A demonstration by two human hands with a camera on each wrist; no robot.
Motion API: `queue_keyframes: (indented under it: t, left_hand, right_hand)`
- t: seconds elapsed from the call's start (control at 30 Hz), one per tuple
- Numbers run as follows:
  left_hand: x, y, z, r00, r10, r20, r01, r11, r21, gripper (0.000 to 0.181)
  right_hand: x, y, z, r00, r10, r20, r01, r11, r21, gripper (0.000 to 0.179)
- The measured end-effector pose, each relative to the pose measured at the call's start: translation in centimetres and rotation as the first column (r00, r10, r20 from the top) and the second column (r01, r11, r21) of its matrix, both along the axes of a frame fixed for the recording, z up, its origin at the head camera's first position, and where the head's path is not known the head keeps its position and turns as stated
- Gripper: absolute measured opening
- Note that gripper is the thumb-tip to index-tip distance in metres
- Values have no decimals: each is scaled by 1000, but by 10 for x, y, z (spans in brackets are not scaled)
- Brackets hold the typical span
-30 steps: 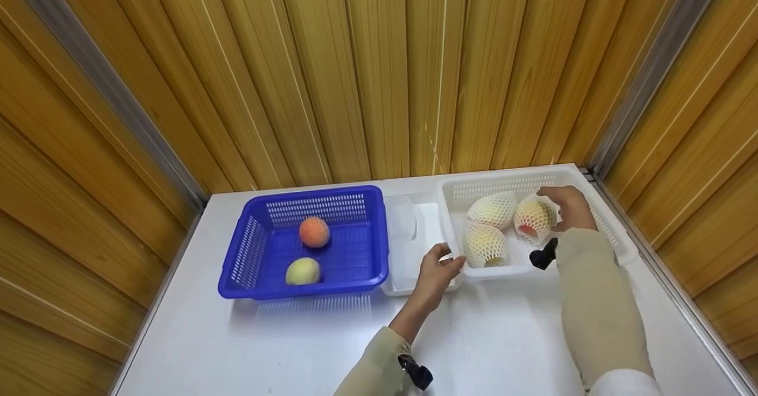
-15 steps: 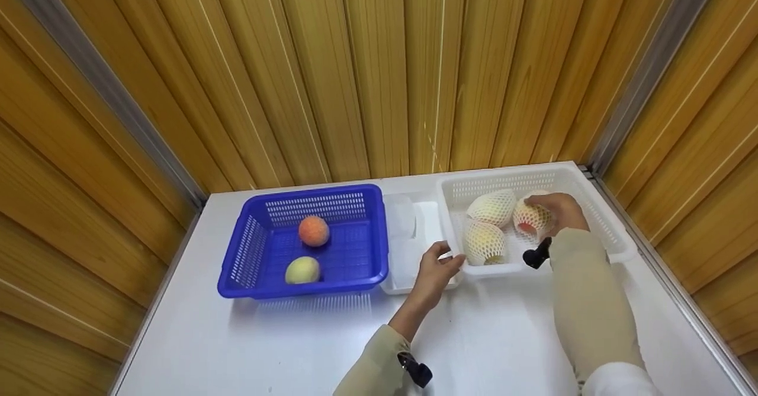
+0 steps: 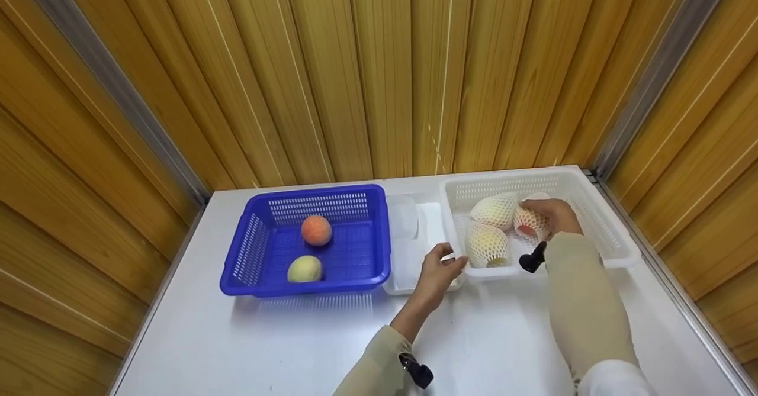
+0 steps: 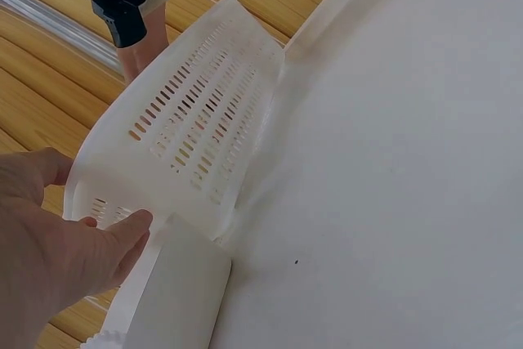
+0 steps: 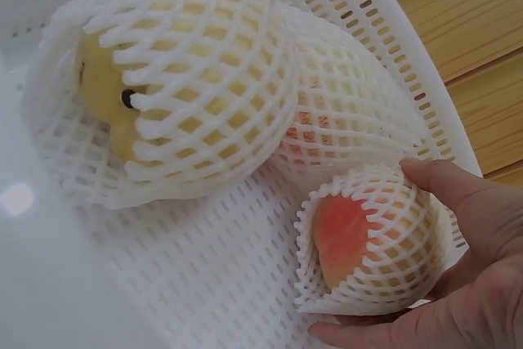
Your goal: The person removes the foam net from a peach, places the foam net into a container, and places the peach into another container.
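Observation:
In the white basket (image 3: pixel 619 236) on the right lie 3 fruits in white foam nets. My right hand (image 3: pixel 561 215) grips the rightmost one, a red-and-yellow peach (image 5: pixel 339 239), with the thumb and fingers on either side of its net. Beside it are a netted fruit (image 3: pixel 494 209) at the back and a larger yellow netted fruit (image 5: pixel 212 63) at the front. My left hand (image 3: pixel 437 273) holds the basket's near left corner, its thumb and fingers on both sides of the rim, as the left wrist view shows.
A blue basket (image 3: pixel 323 288) on the left contains an orange-red peach (image 3: pixel 316 231) and a pale yellow peach (image 3: pixel 305 269). Between the two baskets stands a low white tray (image 3: pixel 408 266) with a clear container (image 3: pixel 402 215) in it. Wooden panels (image 3: pixel 379 76) rise behind the white table (image 3: pixel 266 348).
My right hand has moved left and slightly down onto the netted peach and closed round it. The left hand has stayed at the basket corner.

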State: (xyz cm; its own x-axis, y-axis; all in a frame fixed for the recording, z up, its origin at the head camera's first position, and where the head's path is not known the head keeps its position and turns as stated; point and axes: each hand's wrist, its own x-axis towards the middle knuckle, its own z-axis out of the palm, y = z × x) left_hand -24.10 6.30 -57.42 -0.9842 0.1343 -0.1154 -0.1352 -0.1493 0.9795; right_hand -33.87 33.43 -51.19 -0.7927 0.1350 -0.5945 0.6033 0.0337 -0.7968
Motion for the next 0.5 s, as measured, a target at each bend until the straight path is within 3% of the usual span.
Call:
queue_keyframes:
  t: [0.2, 0.4, 0.5]
  left_hand:
    - [1, 1, 1, 1000, 8, 5, -8, 1000, -6, 40]
    - [1, 2, 2, 998, 25, 59, -23, 999, -35, 37]
    - [1, 0, 4, 997, 33, 67, -30, 999, -37, 39]
  right_hand:
    - [-5, 4, -6, 999, 32, 14, -32, 999, -7, 89]
    - [-4, 12, -5, 997, 75, 27, -76, 996, 45, 97]
    - [-4, 15, 3, 991, 132, 18, -134, 976, 171, 97]
